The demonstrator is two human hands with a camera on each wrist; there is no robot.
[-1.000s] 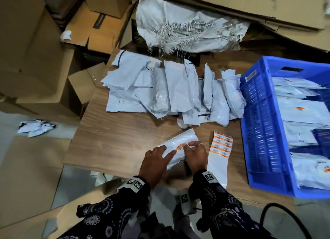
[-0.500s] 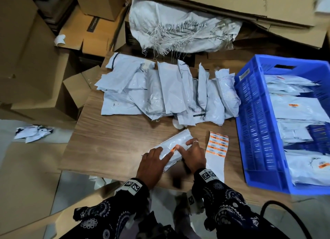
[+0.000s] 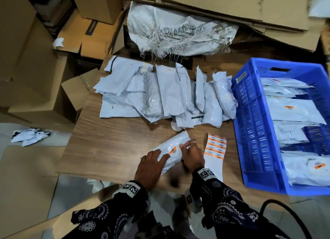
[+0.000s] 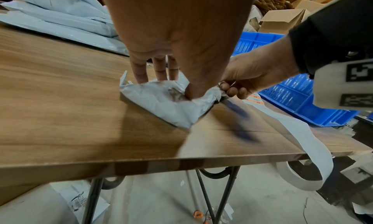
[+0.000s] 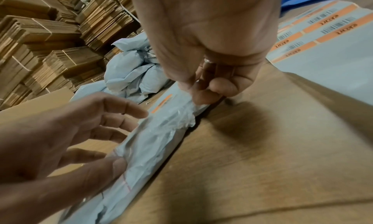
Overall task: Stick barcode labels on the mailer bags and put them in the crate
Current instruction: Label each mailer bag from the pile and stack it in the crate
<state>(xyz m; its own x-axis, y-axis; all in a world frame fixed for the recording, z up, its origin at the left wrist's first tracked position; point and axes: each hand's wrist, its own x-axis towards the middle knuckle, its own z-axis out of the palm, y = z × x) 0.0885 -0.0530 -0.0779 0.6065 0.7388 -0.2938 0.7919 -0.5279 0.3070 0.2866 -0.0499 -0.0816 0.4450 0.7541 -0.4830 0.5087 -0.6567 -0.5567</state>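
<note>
Since the crate [image 3: 253, 131] on your right already holds a bunch of labelled bags and the pile [image 3: 160, 95] at the back of the table [image 3: 107, 140] isn't done, you're mid-batch. The bag [image 3: 174, 152] in front of you now shows its orange label [image 3: 172, 150], which your fingers were covering a second ago. Your left hand [image 3: 151, 164] has flattened, fingers spread on the bag, while your right hand [image 3: 192, 154] pinches its edge, so it looks ready for the crate.
</note>
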